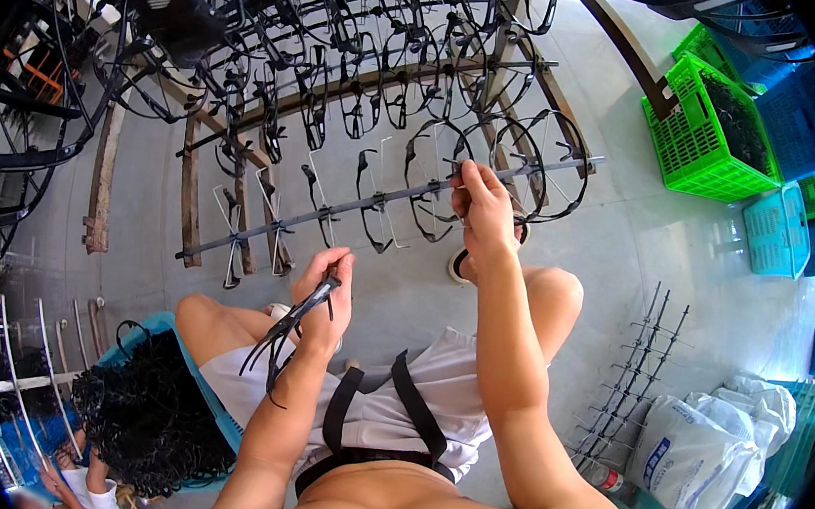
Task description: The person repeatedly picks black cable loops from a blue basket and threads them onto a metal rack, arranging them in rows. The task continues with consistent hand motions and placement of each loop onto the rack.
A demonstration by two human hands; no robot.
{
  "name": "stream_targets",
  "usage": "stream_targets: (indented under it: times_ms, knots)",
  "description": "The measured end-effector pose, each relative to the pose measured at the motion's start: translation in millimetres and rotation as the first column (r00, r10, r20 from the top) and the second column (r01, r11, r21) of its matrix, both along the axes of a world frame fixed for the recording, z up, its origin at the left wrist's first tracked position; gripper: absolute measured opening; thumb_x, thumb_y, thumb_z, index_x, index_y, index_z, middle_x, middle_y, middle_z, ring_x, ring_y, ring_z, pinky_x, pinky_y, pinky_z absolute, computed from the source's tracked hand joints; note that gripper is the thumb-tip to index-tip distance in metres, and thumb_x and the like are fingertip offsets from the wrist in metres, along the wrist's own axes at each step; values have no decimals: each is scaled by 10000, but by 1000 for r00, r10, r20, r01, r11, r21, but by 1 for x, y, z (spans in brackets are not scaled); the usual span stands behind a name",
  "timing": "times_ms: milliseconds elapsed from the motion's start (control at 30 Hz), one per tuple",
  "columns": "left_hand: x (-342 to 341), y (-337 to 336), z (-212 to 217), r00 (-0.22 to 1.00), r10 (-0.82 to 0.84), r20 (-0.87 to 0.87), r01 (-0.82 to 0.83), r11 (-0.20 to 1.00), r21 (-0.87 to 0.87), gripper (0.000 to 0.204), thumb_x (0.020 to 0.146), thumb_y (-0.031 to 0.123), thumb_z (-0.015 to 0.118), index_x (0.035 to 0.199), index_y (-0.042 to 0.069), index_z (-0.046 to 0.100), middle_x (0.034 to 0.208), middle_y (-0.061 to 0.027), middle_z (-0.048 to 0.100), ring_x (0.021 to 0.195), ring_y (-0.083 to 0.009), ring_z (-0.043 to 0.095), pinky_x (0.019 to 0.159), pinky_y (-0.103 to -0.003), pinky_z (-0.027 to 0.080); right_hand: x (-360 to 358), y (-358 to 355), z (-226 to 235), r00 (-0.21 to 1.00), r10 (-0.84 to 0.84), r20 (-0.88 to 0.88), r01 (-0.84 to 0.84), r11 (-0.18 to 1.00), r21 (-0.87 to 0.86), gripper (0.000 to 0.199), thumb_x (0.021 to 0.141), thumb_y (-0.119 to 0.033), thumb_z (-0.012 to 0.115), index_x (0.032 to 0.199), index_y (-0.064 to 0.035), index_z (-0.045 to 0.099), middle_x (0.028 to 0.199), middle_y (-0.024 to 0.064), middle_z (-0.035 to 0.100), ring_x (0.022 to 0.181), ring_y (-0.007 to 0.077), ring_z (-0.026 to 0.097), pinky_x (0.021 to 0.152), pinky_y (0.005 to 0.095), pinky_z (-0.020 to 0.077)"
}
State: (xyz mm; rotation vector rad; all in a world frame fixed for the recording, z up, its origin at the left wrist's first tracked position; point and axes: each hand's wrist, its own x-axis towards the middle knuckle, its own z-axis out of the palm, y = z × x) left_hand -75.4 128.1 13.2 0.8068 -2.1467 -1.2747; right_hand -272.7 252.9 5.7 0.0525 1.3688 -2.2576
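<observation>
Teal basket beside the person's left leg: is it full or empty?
Full: tangled black strips are heaped inside the basket, hiding its bottom.

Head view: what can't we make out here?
Head view, hidden or cut off:
What the right hand pinches at the gray bar: fingers cover it.
Count of thin black parts in the left hand: they overlap.
Bottom of the blue crate: black heap covers it.
White sack contents: its sides hide them.

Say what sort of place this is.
Probably a production workshop: grey metal rods carrying glossy black looped parts, a bright green perforated plastic crate, a light-blue plastic basket heaped with thin black strips.
</observation>
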Motion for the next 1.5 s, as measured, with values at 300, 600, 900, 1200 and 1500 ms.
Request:
stream_targets:
  times_ms: [300,600,900,1200,1500]
  knots:
    - [-3,0,1,999,2,-44,1,998,58,147,891,125,603,976,5,611,817,-80,666,764,-136,628,694,-247,479,4,12,-12,998,29,-55,-38,985,-171,212,946,-227,528,997,-30,589,779,0,562,663,73,447,616,222,353]
    - [-25,-12,13,986,34,-165,-15,993,119,132,903,99,584,967,-11,616,837,-88,666,793,-143,637,731,-248,476,32,28,-31,982,-12,-186,-40,962,-270,288,900,-81,542,1181,-16,549,941,-5,551,886,101,507,777,289,417]
    - [-14,-14,1,988,12,-151,25,971,240,160,906,116,583,1018,3,592,881,-94,668,843,-147,632,774,-257,476,33,22,-25,983,-59,-172,-12,924,-383,295,893,-19,528,1186,1,552,1048,36,603,892,113,534,788,290,437]
    - [-15,-18,3,993,-17,-116,45,968,247,182,920,152,566,1036,13,590,915,-100,674,848,-144,628,775,-255,470,28,24,-33,984,-137,-117,95,946,-311,212,855,-21,611,1065,3,611,1038,51,617,800,114,544,693,265,450]
    - [19,-13,25,962,108,-250,74,779,623,360,951,338,499,1064,7,583,928,-100,635,788,-141,593,729,-277,481,62,10,22,532,-33,-846,654,651,386,332,854,-53,588,1180,-23,534,1070,104,567,991,226,490,873,336,389]
